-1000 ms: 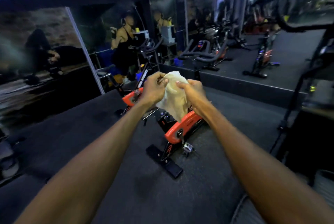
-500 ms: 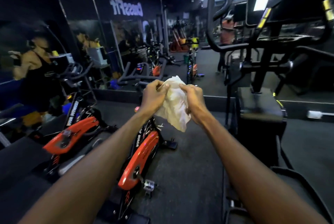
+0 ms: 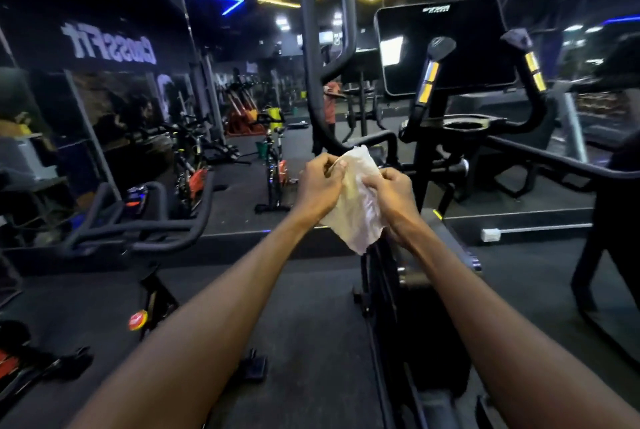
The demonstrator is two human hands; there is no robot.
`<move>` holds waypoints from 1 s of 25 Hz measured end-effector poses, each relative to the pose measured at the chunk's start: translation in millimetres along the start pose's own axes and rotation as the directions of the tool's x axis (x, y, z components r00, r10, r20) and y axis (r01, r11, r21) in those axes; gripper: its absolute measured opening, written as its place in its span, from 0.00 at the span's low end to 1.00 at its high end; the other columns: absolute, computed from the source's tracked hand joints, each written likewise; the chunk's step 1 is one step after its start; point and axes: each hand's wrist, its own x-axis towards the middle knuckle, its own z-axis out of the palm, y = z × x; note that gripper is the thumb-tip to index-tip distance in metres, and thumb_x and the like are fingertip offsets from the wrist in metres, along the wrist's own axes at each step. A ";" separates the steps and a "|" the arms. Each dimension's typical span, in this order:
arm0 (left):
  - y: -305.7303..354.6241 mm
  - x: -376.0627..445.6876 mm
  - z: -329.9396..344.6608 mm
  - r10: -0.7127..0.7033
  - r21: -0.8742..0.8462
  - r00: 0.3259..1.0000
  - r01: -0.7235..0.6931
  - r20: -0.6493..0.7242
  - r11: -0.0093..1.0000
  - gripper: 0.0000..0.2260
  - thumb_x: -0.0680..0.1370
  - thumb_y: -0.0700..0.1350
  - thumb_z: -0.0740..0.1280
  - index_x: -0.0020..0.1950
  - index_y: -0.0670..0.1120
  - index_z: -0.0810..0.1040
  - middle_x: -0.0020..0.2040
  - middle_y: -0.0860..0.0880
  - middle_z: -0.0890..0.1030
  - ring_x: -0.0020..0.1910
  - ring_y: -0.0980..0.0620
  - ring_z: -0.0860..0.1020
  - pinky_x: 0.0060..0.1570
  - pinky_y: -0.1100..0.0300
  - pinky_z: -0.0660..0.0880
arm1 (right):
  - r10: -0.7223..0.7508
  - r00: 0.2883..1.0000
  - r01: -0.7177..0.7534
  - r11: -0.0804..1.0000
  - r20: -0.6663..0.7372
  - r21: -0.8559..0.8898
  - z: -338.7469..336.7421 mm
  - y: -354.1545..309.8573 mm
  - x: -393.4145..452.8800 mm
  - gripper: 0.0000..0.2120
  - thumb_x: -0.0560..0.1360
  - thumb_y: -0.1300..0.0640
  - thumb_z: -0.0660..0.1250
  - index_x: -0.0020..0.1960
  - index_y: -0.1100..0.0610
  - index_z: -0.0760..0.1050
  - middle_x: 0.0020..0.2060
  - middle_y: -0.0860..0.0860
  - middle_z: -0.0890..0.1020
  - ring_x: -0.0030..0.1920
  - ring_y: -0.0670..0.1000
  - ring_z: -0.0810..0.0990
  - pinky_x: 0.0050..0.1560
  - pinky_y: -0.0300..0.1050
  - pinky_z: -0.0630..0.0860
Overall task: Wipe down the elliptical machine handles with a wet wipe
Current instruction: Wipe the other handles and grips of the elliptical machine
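Dim gym floor, elliptical machine (image 3: 433, 137) at frame centre. Left hand (image 3: 320, 182) and right hand (image 3: 393, 194) each pinch the wet wipe (image 3: 356, 210), apparently spreading it for use; handles (image 3: 327, 47) untouched.

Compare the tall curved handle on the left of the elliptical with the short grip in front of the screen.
The tall handle is a long, plain black loop rising above the screen; the short grip is stubby, has yellow pads and ends in a rounded cap. The wipe, held by the left hand and right hand, touches neither.
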 end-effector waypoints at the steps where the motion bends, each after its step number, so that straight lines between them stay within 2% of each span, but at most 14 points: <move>1: -5.0 22.0 14.5 0.019 -0.029 1.000 -0.019 0.013 0.999 0.06 0.80 0.45 0.65 0.46 0.47 0.80 0.40 0.52 0.81 0.41 0.52 0.78 0.43 0.56 0.75 | -0.018 0.998 0.013 0.997 -0.064 -0.071 -2.8 6.8 20.9 0.08 0.71 0.57 0.69 0.34 0.53 0.74 0.34 0.50 0.80 0.38 0.51 0.78 0.42 0.49 0.74; 3: -11.1 57.4 39.0 0.065 -0.080 0.996 -0.061 0.056 0.995 0.06 0.80 0.46 0.65 0.47 0.47 0.80 0.42 0.51 0.82 0.43 0.51 0.79 0.46 0.54 0.76 | -0.060 0.971 -0.003 0.965 -0.233 -0.262 -9.8 16.4 54.9 0.02 0.71 0.54 0.67 0.40 0.52 0.76 0.48 0.54 0.81 0.50 0.57 0.79 0.54 0.54 0.76; 5: -16.6 93.7 65.5 0.124 -0.123 0.986 -0.110 0.111 0.986 0.07 0.81 0.46 0.64 0.48 0.45 0.80 0.43 0.49 0.82 0.43 0.52 0.78 0.44 0.57 0.74 | -0.118 0.916 -0.079 0.885 -0.384 -0.460 -14.7 23.4 88.8 0.07 0.74 0.52 0.66 0.51 0.49 0.78 0.61 0.57 0.75 0.62 0.61 0.73 0.66 0.57 0.69; 6: -19.6 111.5 78.6 0.151 -0.143 0.980 -0.132 0.130 0.981 0.07 0.81 0.45 0.64 0.49 0.45 0.80 0.43 0.49 0.82 0.43 0.52 0.78 0.43 0.58 0.73 | -0.157 0.886 -0.096 0.858 -0.437 -0.505 -16.6 25.0 105.2 0.11 0.75 0.51 0.65 0.56 0.50 0.77 0.63 0.58 0.72 0.64 0.62 0.71 0.67 0.57 0.66; 8: -22.0 146.6 102.9 0.196 -0.198 0.967 -0.162 0.162 0.967 0.07 0.81 0.45 0.64 0.49 0.45 0.80 0.43 0.49 0.82 0.42 0.53 0.78 0.41 0.60 0.72 | -0.222 0.827 -0.086 0.858 -0.517 -0.506 -18.5 22.9 139.0 0.13 0.76 0.51 0.65 0.58 0.54 0.74 0.60 0.59 0.73 0.61 0.61 0.73 0.62 0.53 0.68; 11: -16.2 186.8 135.9 0.245 -0.264 0.950 -0.191 0.193 0.946 0.06 0.81 0.46 0.64 0.49 0.46 0.79 0.41 0.53 0.80 0.42 0.55 0.77 0.39 0.67 0.72 | -0.228 0.733 -0.008 0.940 -0.641 -0.342 -25.6 13.3 183.7 0.09 0.76 0.55 0.64 0.55 0.57 0.71 0.53 0.58 0.79 0.53 0.61 0.78 0.49 0.48 0.69; 12: -12.8 199.5 147.4 0.258 -0.296 0.946 -0.193 0.196 0.935 0.06 0.81 0.46 0.64 0.49 0.47 0.78 0.42 0.53 0.80 0.43 0.55 0.78 0.41 0.66 0.74 | -0.235 0.697 0.028 0.953 -0.677 -0.301 -28.0 9.6 199.0 0.09 0.76 0.56 0.64 0.54 0.56 0.68 0.49 0.57 0.80 0.51 0.60 0.78 0.47 0.47 0.69; 15: -4.5 230.5 179.4 0.280 -0.378 0.947 -0.203 0.159 0.903 0.06 0.81 0.47 0.64 0.49 0.48 0.79 0.44 0.51 0.82 0.46 0.52 0.81 0.50 0.55 0.78 | -0.288 0.619 0.139 0.956 -0.730 -0.259 -34.4 -5.1 239.4 0.09 0.78 0.55 0.65 0.51 0.55 0.66 0.45 0.54 0.80 0.46 0.57 0.78 0.44 0.43 0.66; 17: 0.4 247.9 198.0 0.263 -0.424 0.956 -0.185 0.133 0.887 0.06 0.81 0.47 0.64 0.50 0.48 0.79 0.44 0.51 0.83 0.45 0.52 0.81 0.49 0.54 0.79 | -0.329 0.624 0.165 0.942 -0.708 -0.293 -36.3 -12.0 268.9 0.08 0.79 0.53 0.65 0.52 0.58 0.72 0.44 0.51 0.79 0.45 0.54 0.77 0.43 0.40 0.65; 20: 0.5 273.0 219.4 0.180 -0.485 0.981 -0.126 0.066 0.865 0.07 0.79 0.48 0.65 0.48 0.47 0.81 0.44 0.50 0.83 0.44 0.52 0.81 0.47 0.54 0.79 | -0.313 0.744 0.107 0.928 -0.591 -0.356 -29.3 -7.4 312.9 0.15 0.80 0.49 0.63 0.56 0.61 0.75 0.45 0.53 0.79 0.47 0.54 0.77 0.46 0.43 0.68; 23: -3.3 293.6 235.8 -0.007 -0.566 0.999 0.027 0.038 0.824 0.06 0.78 0.46 0.65 0.47 0.47 0.81 0.43 0.50 0.83 0.42 0.54 0.80 0.42 0.60 0.78 | -0.248 0.805 0.050 0.933 -0.538 -0.356 -21.1 11.6 353.9 0.22 0.79 0.43 0.62 0.62 0.61 0.72 0.51 0.56 0.82 0.52 0.58 0.80 0.48 0.47 0.73; 25: -8.7 304.0 244.0 -0.096 -0.641 0.995 0.092 0.029 0.762 0.07 0.78 0.44 0.64 0.49 0.44 0.81 0.43 0.50 0.82 0.40 0.55 0.78 0.38 0.64 0.74 | -0.222 0.811 0.050 0.948 -0.541 -0.314 -25.0 5.9 372.3 0.25 0.76 0.40 0.65 0.61 0.59 0.75 0.49 0.55 0.83 0.49 0.56 0.81 0.49 0.48 0.77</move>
